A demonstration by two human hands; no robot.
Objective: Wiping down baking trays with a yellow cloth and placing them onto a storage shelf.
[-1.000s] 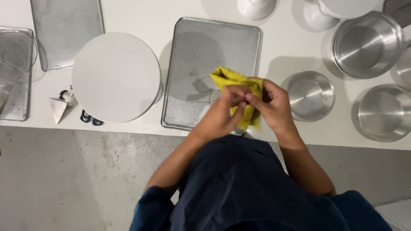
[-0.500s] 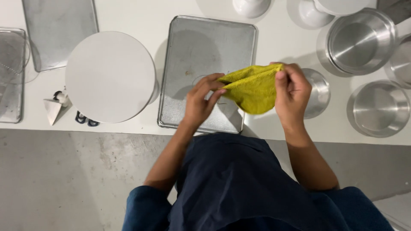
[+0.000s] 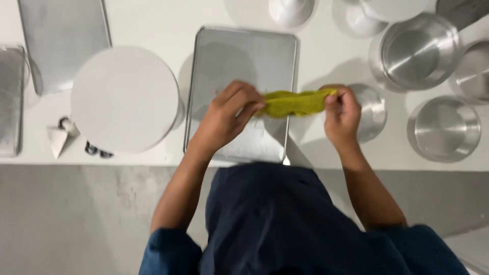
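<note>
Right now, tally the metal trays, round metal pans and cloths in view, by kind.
flat metal trays: 3
round metal pans: 4
yellow cloth: 1
Total: 8

Left hand (image 3: 226,114): raised, fingers curled, pinch grip closed. Right hand (image 3: 342,113): level with left, well apart, pinch grip closed. Forearms bare, angled inward; sleeves dark blue.
</note>
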